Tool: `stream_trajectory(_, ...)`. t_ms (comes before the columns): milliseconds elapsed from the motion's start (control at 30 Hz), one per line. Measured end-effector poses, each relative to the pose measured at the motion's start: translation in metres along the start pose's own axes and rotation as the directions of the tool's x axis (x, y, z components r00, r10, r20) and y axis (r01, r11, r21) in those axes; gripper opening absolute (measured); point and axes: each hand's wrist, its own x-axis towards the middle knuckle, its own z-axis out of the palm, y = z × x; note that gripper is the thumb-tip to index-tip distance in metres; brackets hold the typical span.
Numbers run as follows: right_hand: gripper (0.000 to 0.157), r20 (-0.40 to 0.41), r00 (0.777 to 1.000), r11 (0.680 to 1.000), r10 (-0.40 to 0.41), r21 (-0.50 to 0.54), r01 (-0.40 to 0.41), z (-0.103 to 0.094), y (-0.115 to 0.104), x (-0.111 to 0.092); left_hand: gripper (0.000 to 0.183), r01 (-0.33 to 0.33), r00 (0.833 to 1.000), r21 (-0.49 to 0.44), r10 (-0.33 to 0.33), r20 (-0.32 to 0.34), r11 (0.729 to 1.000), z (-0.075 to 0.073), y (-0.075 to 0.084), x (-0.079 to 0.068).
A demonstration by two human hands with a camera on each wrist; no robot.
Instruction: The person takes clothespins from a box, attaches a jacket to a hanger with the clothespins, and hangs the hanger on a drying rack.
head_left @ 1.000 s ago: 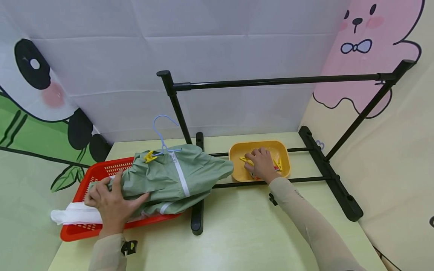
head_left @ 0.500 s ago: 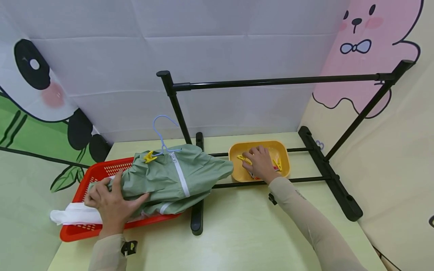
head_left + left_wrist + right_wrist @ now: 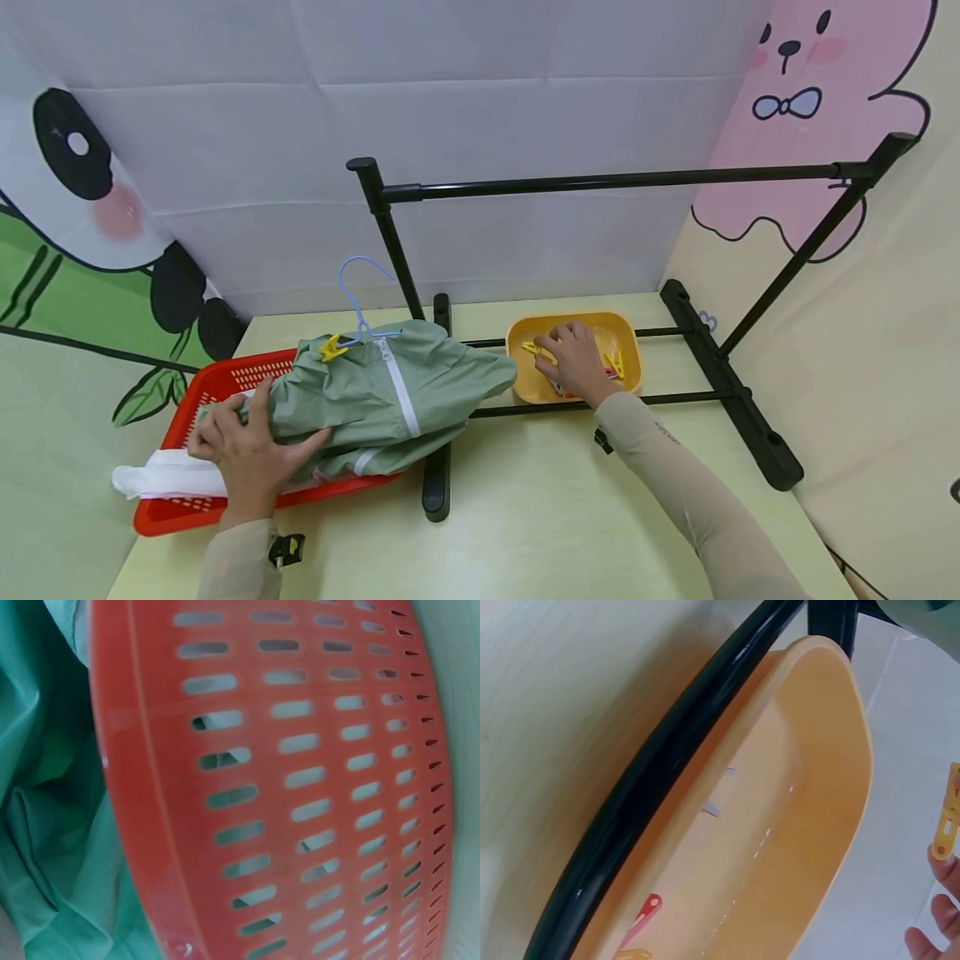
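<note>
My left hand [image 3: 247, 450] rests, fingers and thumb spread, on the left side of a green zip jacket [image 3: 442, 367]. Its wrist view shows mostly the red basket's wall, with jacket folds [image 3: 52, 847] beyond the rim. The jacket lies over the basket with a blue hanger [image 3: 360, 321] in its neck; a yellow clothespin [image 3: 331, 348] is clipped there. Over the yellow tray, my right hand [image 3: 577, 362] pinches another yellow clothespin [image 3: 946, 817] between thumb and fingers. More clothespins lie in the tray, a red clothespin [image 3: 643, 919] among them, partly hidden by the hand.
The red basket [image 3: 168, 515] also holds a white cloth [image 3: 168, 473] that hangs over its left rim. A black rack stands on the table, its top bar [image 3: 600, 180] above and behind the tray [image 3: 633, 333]. The rack's lower bar [image 3: 652, 772] runs along the tray's near side.
The right hand has shifted very slightly left and up, carrying the yellow clothespin with it. The left hand and the jacket stay where they were.
</note>
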Motion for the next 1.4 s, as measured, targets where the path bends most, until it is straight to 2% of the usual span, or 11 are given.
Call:
stream_trajectory(267, 0.024, -0.074, 0.996, 0.999, -0.043, 0.01, 0.044, -0.001, -0.002, 0.003, 0.095, -0.007, 1.0, 0.005, 0.007, -0.01, 1.0, 0.0, -0.001, -0.001)
stream_trajectory(667, 0.022, -0.121, 0.99, 0.997, -0.079, 0.018, 0.081, -0.007, -0.006, 0.009, 0.094, -0.014, 0.999, 0.0, 0.014, -0.034, 1.0, 0.002, -0.002, -0.001)
stream_trajectory(933, 0.02, -0.18, 0.976, 0.992, -0.12, 0.026, 0.127, -0.01, -0.009, 0.013, 0.094, -0.013, 1.0, 0.008, 0.013, -0.016, 1.0, 0.001, -0.002, -0.002)
stream_trajectory(1400, 0.018, -0.217, 0.959, 0.982, -0.18, 0.024, 0.189, -0.022, -0.018, 0.023, 0.096, -0.016, 1.0, 0.009, 0.016, -0.02, 1.0, 0.0, -0.002, -0.002)
